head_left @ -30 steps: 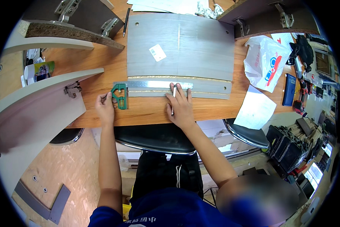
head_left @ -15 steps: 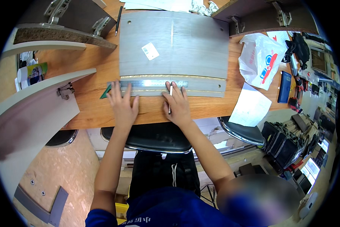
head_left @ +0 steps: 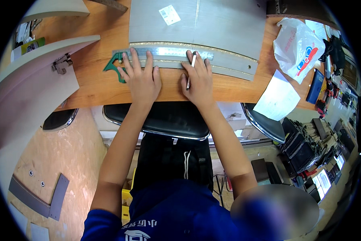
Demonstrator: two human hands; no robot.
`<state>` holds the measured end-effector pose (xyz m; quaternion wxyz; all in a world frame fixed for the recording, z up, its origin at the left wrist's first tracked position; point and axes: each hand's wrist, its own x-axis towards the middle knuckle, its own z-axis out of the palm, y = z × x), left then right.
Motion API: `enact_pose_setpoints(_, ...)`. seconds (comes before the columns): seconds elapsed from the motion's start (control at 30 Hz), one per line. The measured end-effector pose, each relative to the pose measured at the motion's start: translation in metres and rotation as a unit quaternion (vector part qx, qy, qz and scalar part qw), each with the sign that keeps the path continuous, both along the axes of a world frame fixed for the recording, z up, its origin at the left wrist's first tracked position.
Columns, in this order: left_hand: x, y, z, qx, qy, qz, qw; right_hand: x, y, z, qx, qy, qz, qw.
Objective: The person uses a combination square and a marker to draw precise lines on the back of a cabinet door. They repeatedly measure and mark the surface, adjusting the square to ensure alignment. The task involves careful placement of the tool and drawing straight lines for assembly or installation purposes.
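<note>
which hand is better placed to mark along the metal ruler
Likely the right hand: it holds a white pen-like tool by the ruler. The left hand touches the ruler near its green head.

My shirt (head_left: 176, 205) is deep blue, its short sleeves (head_left: 102, 225) ending above my elbows. White characters (head_left: 146, 223) run across the chest, over a white outlined emblem (head_left: 137, 236). Below are my black trousers (head_left: 160, 164) with a white drawstring (head_left: 186, 164). My forearms (head_left: 124, 144), left hand (head_left: 143, 83) and right hand (head_left: 200, 86) are bare.

Passable tabletop (head_left: 93, 82) separates upright panel (head_left: 31, 90) from green square (head_left: 109, 64).
</note>
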<state>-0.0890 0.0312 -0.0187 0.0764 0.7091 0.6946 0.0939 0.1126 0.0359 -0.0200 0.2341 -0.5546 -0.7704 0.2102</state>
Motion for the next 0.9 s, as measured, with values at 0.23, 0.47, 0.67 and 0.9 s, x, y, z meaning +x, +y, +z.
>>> enact_pose_setpoints(0.23,0.005,0.000,0.002,-0.004,0.011,0.004,1.000,0.001,-0.002,-0.003,-0.007,-0.003,0.008,1.000)
enact_pose_setpoints(0.47,0.019,0.002,0.013,-0.048,0.014,0.009,0.999,0.003,-0.003,-0.006,0.003,0.001,0.000,1.000)
enact_pose_setpoints(0.67,0.036,-0.001,0.010,-0.081,-0.030,0.018,0.996,0.004,-0.004,-0.007,0.021,-0.002,0.002,1.000)
enact_pose_setpoints(0.9,0.041,-0.003,0.008,-0.083,-0.039,0.013,0.996,0.005,-0.003,-0.006,0.026,-0.001,0.005,1.000)
